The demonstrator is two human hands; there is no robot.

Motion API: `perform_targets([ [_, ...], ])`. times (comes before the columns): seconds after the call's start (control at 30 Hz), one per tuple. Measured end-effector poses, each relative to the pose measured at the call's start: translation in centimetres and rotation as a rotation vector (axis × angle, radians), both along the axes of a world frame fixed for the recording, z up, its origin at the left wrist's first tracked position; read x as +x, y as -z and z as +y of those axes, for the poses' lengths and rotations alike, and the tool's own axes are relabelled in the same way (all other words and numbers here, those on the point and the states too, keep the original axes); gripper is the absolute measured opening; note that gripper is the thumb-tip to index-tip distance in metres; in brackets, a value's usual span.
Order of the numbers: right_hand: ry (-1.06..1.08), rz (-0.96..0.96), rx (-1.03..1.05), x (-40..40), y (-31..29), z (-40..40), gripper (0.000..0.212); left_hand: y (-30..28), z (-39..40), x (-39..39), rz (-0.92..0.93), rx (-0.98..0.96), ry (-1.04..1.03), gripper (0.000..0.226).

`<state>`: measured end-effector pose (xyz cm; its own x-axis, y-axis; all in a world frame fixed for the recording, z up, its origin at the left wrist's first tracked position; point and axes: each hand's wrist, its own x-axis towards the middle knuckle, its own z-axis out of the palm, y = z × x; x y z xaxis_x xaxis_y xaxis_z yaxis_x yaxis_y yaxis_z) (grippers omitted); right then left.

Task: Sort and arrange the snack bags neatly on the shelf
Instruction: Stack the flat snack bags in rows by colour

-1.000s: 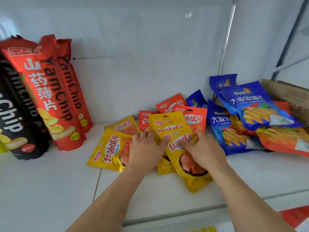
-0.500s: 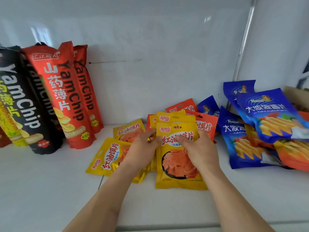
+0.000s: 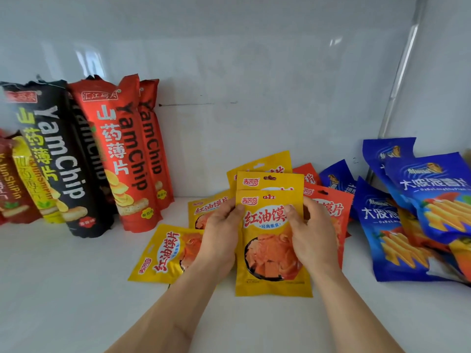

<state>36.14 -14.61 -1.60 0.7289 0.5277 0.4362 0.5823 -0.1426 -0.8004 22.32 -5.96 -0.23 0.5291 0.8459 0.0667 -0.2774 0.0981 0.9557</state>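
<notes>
Change: three flat yellow foil snack pouches (image 3: 270, 240), splayed a second ago, now stacked squarely at mid-shelf | Grip: left hand (image 3: 221, 235) and right hand (image 3: 312, 238) pinch the stack's sides | Meaning: yellow group seemingly forming; loose yellow pouch (image 3: 165, 253) and blue crisp bags (image 3: 387, 225) await.

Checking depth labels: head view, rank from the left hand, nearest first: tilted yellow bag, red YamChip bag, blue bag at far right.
1. Tilted yellow bag, touching the left hand, just left of it.
2. Red YamChip bag, upright, further left.
3. Blue bag, far right, beyond the right hand.
</notes>
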Motion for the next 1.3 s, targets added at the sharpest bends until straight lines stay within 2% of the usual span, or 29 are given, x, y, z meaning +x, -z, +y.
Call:
perform_targets([
  [0.1, 0.036, 0.0, 0.04, -0.1, 0.2, 0.0, 0.036, 0.1, -0.3, 0.2, -0.005, 0.022, 0.017, 0.023],
  [0.17, -0.016, 0.062, 0.092, 0.2, 0.4, -0.1, 0.032, 0.2, -0.3, 0.3, -0.012, 0.061, 0.013, 0.025],
  [0.27, -0.079, 0.183, 0.166, 0.4, 0.4, -0.2, 0.025, -0.1, -0.6, 0.2, -0.047, 0.094, -0.005, 0.039],
  [0.37, -0.061, 0.221, 0.193, 0.7, 0.4, -0.1, 0.028, -0.3, -0.5, 0.0, -0.064, 0.108, 0.013, 0.053],
  [0.47, -0.094, 0.274, 0.218, 0.7, 0.1, -0.1, 0.023, -0.4, -0.5, -0.2, -0.08, 0.054, 0.049, 0.041],
  [0.57, -0.082, 0.267, 0.241, 0.7, -0.4, -0.1, 0.027, -0.8, -0.6, -0.5, -0.075, -0.026, 0.116, 0.027],
  [0.77, -0.1, 0.222, 0.251, 0.0, -1.7, 0.7, 0.026, -1.0, -0.7, -1.4, -0.127, -0.165, 0.201, 0.046],
  [0.87, -0.131, 0.196, 0.273, -1.5, -2.3, 1.6, 0.018, -1.5, -0.8, -2.4, -0.109, -0.149, 0.166, 0.027],
  [0.97, -0.184, 0.17, 0.277, -3.1, -2.9, 2.9, 0.016, -2.1, 0.8, -4.7, -0.085, -0.147, 0.052, 0.024],
  [1.17, -0.327, 0.162, 0.098, -6.7, -2.5, 6.0, 0.021, -2.4, 5.9, -12.2, -0.068, -0.119, -0.17, 0.021],
  [1.3, -0.419, 0.036, -0.118, -9.2, -1.1, 8.0, 0.025, -1.7, 8.5, -15.0, -0.021, -0.129, -0.2, 0.026],
])
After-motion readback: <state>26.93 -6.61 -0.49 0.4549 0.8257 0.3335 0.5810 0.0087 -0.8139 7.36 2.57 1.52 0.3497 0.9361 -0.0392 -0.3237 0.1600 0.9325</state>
